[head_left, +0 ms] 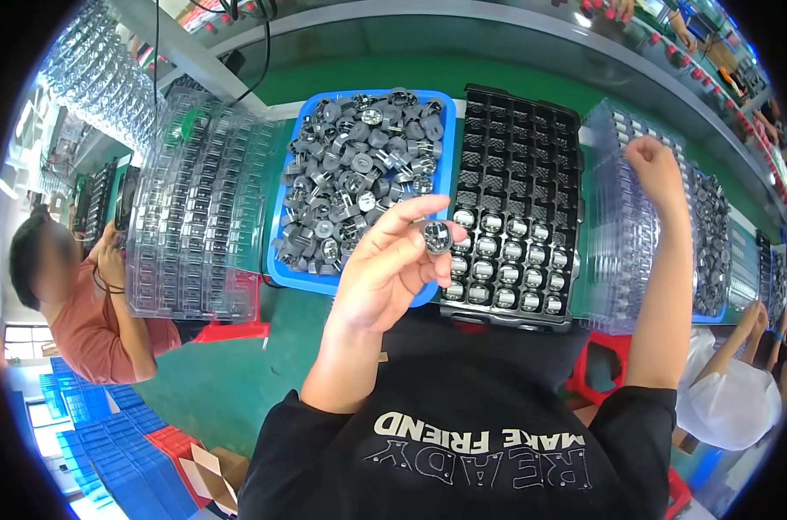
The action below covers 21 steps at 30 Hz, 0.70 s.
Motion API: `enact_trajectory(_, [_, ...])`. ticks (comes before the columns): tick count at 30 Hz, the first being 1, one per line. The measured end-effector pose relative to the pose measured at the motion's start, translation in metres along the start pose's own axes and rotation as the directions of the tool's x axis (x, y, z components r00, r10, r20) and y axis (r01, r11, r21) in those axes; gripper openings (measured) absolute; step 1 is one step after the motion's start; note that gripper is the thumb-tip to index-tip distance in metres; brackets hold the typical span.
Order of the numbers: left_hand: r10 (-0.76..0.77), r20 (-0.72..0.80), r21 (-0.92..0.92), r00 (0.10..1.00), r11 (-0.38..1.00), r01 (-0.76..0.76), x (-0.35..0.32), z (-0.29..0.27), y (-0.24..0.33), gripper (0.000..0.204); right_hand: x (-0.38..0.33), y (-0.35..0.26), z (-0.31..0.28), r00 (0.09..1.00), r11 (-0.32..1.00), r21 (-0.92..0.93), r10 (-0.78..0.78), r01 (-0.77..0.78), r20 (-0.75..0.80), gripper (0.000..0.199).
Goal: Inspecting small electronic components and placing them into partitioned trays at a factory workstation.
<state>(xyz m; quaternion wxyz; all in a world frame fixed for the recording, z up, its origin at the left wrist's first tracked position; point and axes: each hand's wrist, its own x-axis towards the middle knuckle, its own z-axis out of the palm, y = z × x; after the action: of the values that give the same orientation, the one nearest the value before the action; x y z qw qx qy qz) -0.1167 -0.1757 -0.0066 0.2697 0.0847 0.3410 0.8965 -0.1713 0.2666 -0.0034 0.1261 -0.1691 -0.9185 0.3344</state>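
The left hand holds a small round grey part between thumb and fingers, above the edge of a blue bin heaped with like parts. Just beside it, a black tray has its near rows filled. The right hand, closed, rests on a stack of clear trays.

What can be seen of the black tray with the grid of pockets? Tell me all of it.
The black tray lies flat on the green bench, between the blue bin of loose grey parts and a stack of clear trays. It looks like thin moulded plastic, divided into rows of square pockets. The far rows are empty; the four nearest rows hold round, shiny-faced parts, one per pocket. The left hand holds one such part over its near left corner; whether the hand touches the tray cannot be told.
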Motion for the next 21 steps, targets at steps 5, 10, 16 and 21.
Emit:
enact_trajectory(5, [-0.046,0.053,-0.086,0.998,0.995,0.051,0.004,-0.001,-0.007,0.031,-0.013,-0.005,-0.012,0.988,0.982,-0.150,-0.094,0.112,0.121,0.015])
enact_trajectory(10, [-0.036,0.040,0.003,0.999,0.999,0.036,0.008,-0.002,-0.009,0.036,-0.020,-0.036,-0.007,0.998,0.957,-0.284,-0.064,0.066,0.018,0.017])
enact_trajectory(16, [0.046,-0.021,0.153,0.999,0.987,-0.042,0.000,-0.003,-0.012,0.039,-0.131,-0.145,0.008,0.981,0.860,0.492,-0.184,0.135,0.052,0.015])
enact_trajectory(21, [0.039,-0.003,0.115,0.999,0.993,-0.038,-0.001,0.006,-0.024,0.037,-0.192,-0.164,0.056,0.958,0.779,0.600,-0.279,0.181,0.073,0.023])
